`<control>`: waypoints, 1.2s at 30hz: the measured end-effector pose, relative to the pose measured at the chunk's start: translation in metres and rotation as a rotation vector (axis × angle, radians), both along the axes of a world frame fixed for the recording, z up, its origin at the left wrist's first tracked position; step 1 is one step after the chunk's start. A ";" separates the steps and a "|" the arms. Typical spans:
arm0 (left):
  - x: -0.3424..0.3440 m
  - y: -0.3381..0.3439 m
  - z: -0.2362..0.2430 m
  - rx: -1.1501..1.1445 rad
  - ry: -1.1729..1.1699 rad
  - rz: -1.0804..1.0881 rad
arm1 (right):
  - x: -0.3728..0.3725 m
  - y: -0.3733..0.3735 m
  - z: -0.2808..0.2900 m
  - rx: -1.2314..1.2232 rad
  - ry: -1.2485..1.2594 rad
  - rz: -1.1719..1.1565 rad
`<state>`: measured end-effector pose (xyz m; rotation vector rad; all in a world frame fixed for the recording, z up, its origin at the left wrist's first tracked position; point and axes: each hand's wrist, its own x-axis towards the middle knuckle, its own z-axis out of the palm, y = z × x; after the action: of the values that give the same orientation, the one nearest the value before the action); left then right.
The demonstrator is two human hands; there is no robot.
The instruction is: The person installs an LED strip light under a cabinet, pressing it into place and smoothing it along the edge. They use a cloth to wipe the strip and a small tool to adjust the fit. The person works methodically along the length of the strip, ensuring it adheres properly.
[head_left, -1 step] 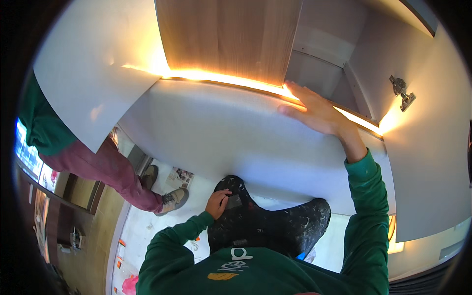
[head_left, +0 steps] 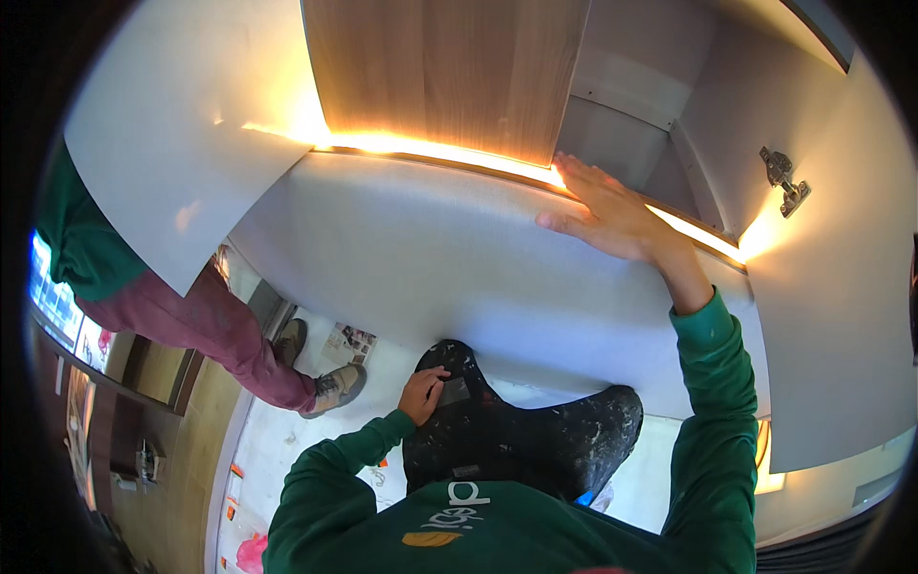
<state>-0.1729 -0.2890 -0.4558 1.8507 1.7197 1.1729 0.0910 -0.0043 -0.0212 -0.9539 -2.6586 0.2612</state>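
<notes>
Your right hand (head_left: pixel 612 218) is hiding part of the glowing strip (head_left: pixel 421 147) and is perhaps touching it; brightness is blurring the contact. The white door (head_left: pixel 182 143) at left is covering part of a co-worker (head_left: pixel 220 335), while the frame's top edge is cutting off the wooden panel (head_left: pixel 445 77).
</notes>
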 end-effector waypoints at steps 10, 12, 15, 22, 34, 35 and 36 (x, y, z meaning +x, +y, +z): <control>-0.005 0.008 0.001 0.039 0.016 0.017 | -0.007 -0.003 0.008 0.008 -0.071 0.014; -0.007 0.009 0.000 0.035 0.025 0.015 | -0.009 -0.003 0.005 0.046 -0.116 -0.173; -0.006 0.008 -0.001 0.027 -0.002 0.025 | -0.022 -0.015 0.003 0.136 -0.041 -0.067; -0.004 0.008 0.004 0.026 0.047 0.030 | -0.002 -0.039 0.031 -0.103 -0.109 0.053; -0.004 0.003 -0.003 0.056 0.017 0.017 | -0.014 -0.035 0.043 -0.175 -0.367 -0.295; -0.004 0.002 -0.003 0.053 0.015 0.028 | -0.009 -0.031 0.052 -0.229 -0.365 -0.402; -0.003 0.002 -0.003 0.044 0.023 0.046 | -0.006 -0.029 0.053 -0.189 -0.400 -0.458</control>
<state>-0.1761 -0.2869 -0.4590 1.8666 1.7708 1.2214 0.0847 -0.0336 0.0318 -1.8030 -2.6797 0.2359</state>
